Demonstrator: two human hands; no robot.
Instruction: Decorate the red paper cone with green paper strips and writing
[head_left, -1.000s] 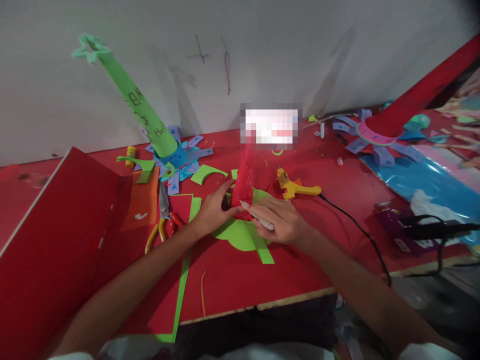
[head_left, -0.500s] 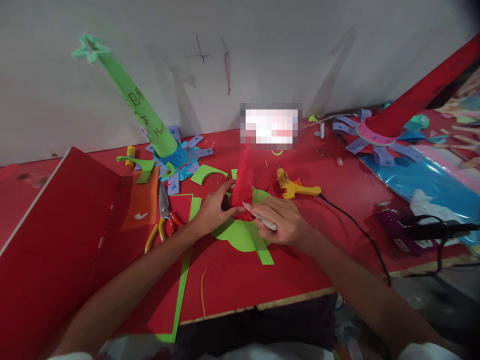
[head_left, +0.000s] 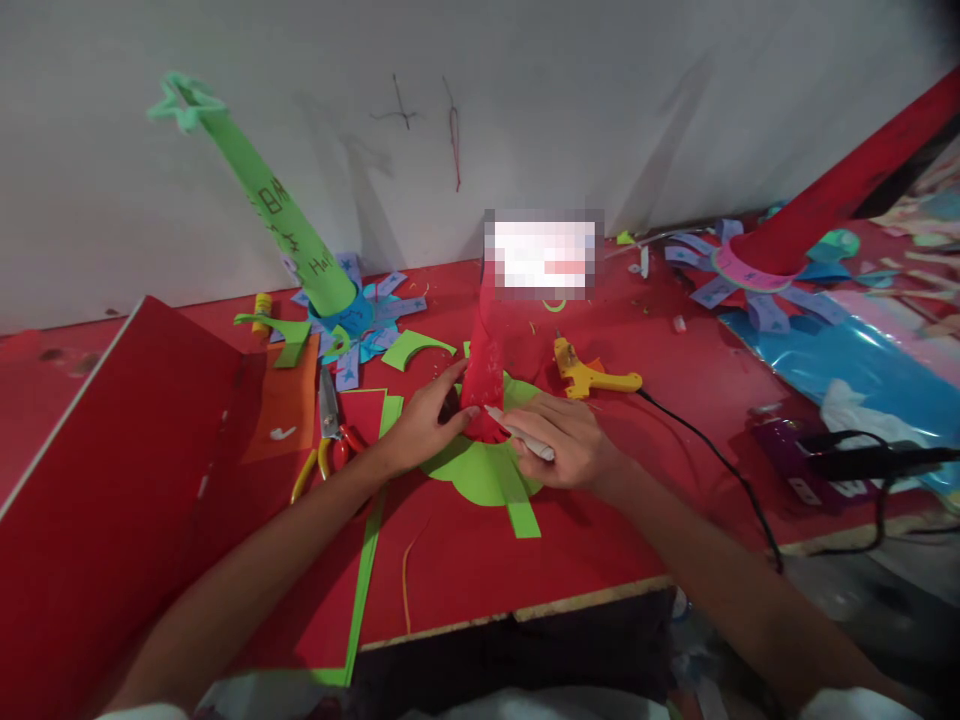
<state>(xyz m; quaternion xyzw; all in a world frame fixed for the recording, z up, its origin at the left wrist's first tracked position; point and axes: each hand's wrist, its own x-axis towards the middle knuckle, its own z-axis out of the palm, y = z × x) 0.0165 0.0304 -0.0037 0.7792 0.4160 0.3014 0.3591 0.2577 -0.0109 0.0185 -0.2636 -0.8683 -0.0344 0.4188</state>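
Note:
A red paper cone [head_left: 484, 365] stands on a green scalloped paper base [head_left: 476, 475], with pale marks on its side. My left hand [head_left: 431, 420] is at the cone's left, thumb and fingers apart around its lower part. In my right hand [head_left: 562, 440] is a white pen [head_left: 531, 442], its tip at the lower right of the cone. A green paper strip [head_left: 521, 505] sticks out from the base toward the table's front edge.
A yellow glue gun [head_left: 596, 378] with a black cord lies right of the cone. Scissors [head_left: 328, 410] and green-edged red sheets [head_left: 315, 600] are at left. A green cone [head_left: 277, 210] and another red cone [head_left: 840, 190] stand behind, left and right.
The red cone has turned or tilted slightly to the left, and the green strip has shifted a little left and forward. Both hands are nearly where they were.

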